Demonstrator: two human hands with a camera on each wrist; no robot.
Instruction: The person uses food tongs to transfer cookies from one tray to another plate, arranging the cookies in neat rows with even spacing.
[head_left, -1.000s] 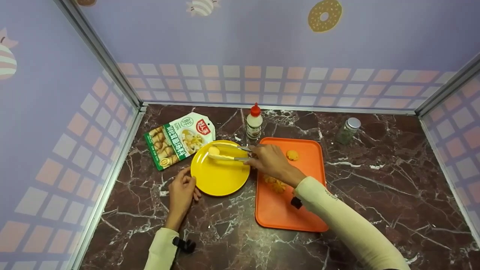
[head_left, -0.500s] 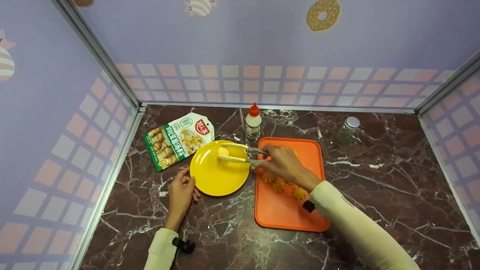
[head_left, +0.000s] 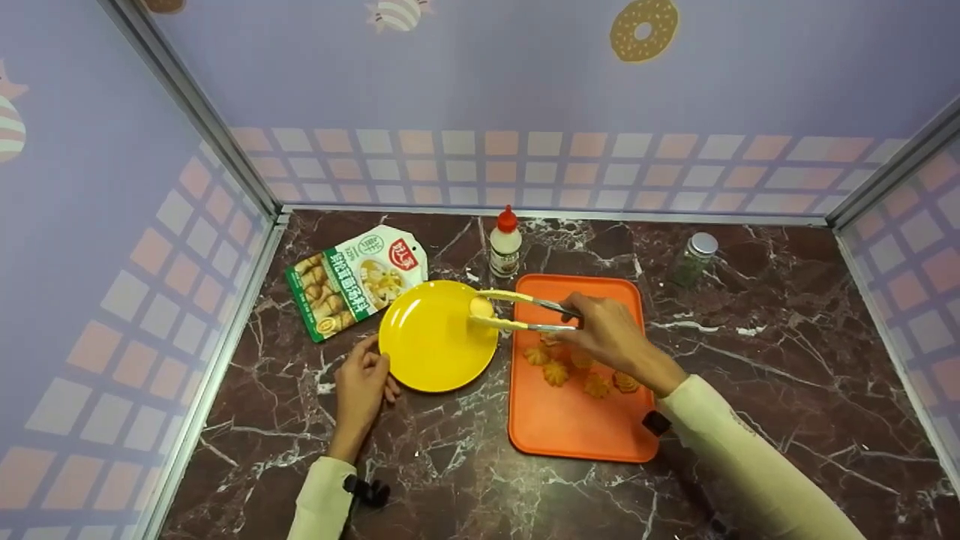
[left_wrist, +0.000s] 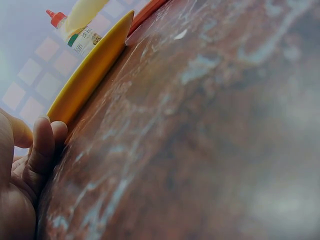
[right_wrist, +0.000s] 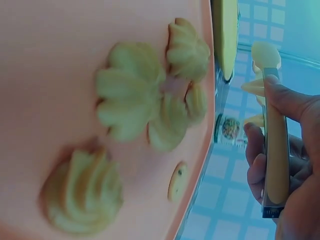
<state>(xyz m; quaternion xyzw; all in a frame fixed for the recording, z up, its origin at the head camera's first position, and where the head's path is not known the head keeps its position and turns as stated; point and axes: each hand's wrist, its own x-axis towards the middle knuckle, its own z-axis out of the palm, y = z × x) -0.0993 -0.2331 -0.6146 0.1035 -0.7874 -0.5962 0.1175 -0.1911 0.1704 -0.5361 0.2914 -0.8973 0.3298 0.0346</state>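
Note:
In the head view my right hand (head_left: pixel 615 337) grips metal tongs (head_left: pixel 540 304) with pale yellow tips. Between the tips sits a small round cookie (head_left: pixel 481 307), over the right rim of the yellow plate (head_left: pixel 435 352). Thumb and fingers of my left hand (head_left: pixel 361 384) hold the plate's left rim; the left wrist view shows fingertips (left_wrist: pixel 56 131) against its edge. Below the right hand lies the orange tray (head_left: pixel 577 435), bearing several ridged cookies (head_left: pixel 555 373). The right wrist view shows these ridged cookies (right_wrist: pixel 129 90) close up, plus a small speckled round cookie (right_wrist: pixel 177 181).
A green and white food packet (head_left: pixel 356 281) lies behind the plate at left. Behind the gap between plate and tray stands a red-capped bottle (head_left: pixel 506 246). A glass jar with a silver lid (head_left: pixel 696 259) is at the back right. Patterned walls enclose the marble tabletop (head_left: pixel 750 337).
My right hand has moved right, carrying the tongs and round cookie from the plate's upper left to its right rim. More ridged cookies show on the tray. My left hand stays put.

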